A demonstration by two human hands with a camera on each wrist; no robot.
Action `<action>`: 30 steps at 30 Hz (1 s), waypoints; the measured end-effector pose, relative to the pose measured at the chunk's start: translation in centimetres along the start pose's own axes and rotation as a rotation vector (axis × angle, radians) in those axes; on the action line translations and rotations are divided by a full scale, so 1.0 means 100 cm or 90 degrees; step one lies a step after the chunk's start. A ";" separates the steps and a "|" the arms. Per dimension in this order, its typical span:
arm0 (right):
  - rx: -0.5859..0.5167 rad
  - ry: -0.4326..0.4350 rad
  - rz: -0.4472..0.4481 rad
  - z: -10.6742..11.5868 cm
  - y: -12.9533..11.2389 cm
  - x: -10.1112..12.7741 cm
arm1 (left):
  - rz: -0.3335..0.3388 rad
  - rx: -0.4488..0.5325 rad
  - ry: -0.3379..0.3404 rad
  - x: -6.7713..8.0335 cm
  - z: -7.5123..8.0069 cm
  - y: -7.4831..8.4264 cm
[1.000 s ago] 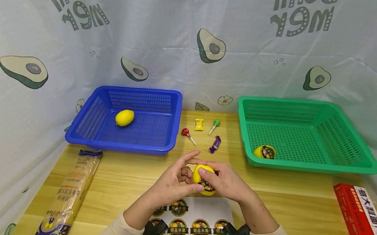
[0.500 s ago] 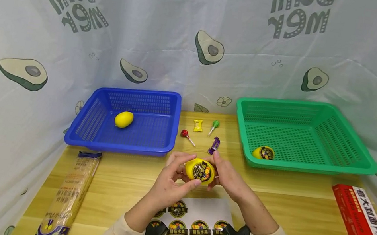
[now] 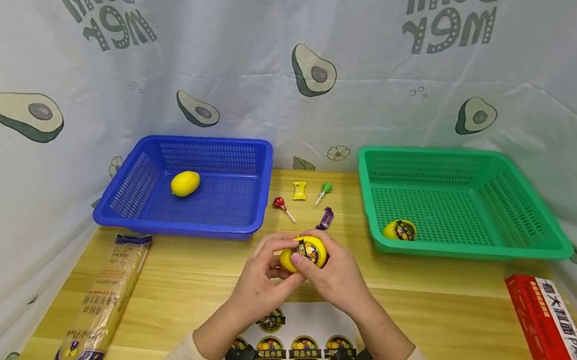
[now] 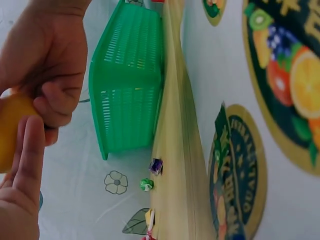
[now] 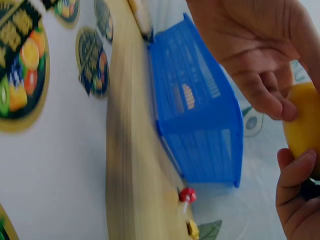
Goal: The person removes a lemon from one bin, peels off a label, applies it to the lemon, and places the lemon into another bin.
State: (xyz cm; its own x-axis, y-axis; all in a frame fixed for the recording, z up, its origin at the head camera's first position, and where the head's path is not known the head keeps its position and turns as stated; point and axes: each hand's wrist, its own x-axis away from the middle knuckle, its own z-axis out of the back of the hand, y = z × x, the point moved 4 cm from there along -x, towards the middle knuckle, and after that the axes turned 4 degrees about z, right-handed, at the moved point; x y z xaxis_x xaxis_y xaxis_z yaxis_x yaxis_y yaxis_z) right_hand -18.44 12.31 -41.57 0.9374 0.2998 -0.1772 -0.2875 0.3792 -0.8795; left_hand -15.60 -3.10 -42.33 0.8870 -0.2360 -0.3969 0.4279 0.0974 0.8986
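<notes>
A yellow lemon point(image 3: 306, 248) sits between the person's 2 hands, raised above the wooden table point(image 3: 184, 288). The left hand point(image 3: 262, 281) holds the lemon from its left side, fingers curved about its left end. The right hand point(image 3: 339, 277) grips it from the right, with the thumb across the near part of the round black fruit sticker point(image 3: 313, 251) on the lemon's upper face. Both grips are narrow, closed to the lemon's width; the right fingertips behind it are hidden in the head view.

Near the forearms lies a white sticker sheet point(image 3: 322, 314) bearing more round labels. Far left, a blue basket point(image 3: 176, 230) contains 1 plain lemon point(image 3: 185, 184); far right, a green basket point(image 3: 472, 253) contains 1 stickered lemon point(image 3: 400, 229) in its near left corner. Between the baskets are a red lollipop point(image 3: 279, 203), a yellow-wrapped candy point(image 3: 300, 191), a green lollipop point(image 3: 326, 188) and a purple-wrapped candy point(image 3: 325, 218), the last just beyond the hands. A spaghetti packet point(image 3: 102, 301) lies at the left, a red pasta box point(image 3: 557, 359) at the right.
</notes>
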 end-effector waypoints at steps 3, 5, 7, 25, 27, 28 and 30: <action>0.032 0.013 0.044 0.003 -0.001 -0.001 | 0.039 0.074 -0.017 -0.001 0.001 -0.003; 0.048 0.021 0.084 0.005 -0.003 -0.001 | 0.060 0.113 -0.024 -0.001 0.001 -0.004; 0.067 0.035 0.135 0.005 -0.004 -0.001 | 0.070 0.135 -0.027 -0.001 0.001 -0.004; 0.089 0.119 0.188 0.007 -0.006 0.002 | 0.008 0.121 -0.025 -0.001 -0.001 -0.001; 0.086 0.124 0.187 0.007 -0.006 0.002 | 0.001 0.072 -0.027 -0.001 0.000 -0.001; 0.084 0.125 0.186 0.007 -0.006 0.002 | -0.007 0.047 -0.026 -0.001 0.000 -0.001; 0.082 0.124 0.180 0.007 -0.006 0.002 | -0.031 -0.005 -0.022 -0.001 0.000 0.000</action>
State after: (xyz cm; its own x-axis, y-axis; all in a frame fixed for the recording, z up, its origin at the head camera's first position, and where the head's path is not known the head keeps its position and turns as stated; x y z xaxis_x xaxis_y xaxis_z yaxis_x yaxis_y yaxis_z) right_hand -18.25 12.81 -40.77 0.8332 0.2406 -0.4979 -0.5520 0.4165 -0.7223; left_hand -15.69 -3.11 -42.33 0.8588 -0.2745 -0.4326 0.4714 0.0928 0.8770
